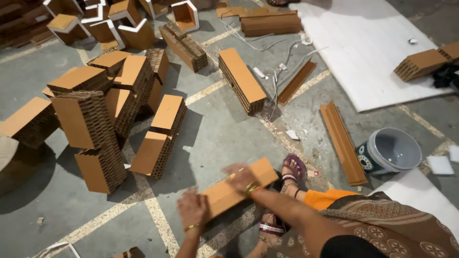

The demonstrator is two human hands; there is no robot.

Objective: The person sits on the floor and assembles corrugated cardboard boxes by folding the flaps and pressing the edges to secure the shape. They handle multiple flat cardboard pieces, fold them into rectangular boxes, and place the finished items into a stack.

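Note:
A long brown honeycomb-cardboard block (239, 188) lies tilted on the grey floor in front of my feet. My left hand (192, 208) rests on its near left end. My right hand (242, 177), blurred with motion, lies across its top near the middle. Both hands touch the block; the fingers look spread over it rather than wrapped round it. My sandalled feet (292, 170) stand just right of the block.
A heap of similar cardboard blocks (110, 110) fills the left. One long block (241, 79) and angled cardboard strips (342, 142) lie ahead. A grey bucket (391, 150) lies at right, beside a white sheet (373, 48). White cables (275, 88) cross the floor.

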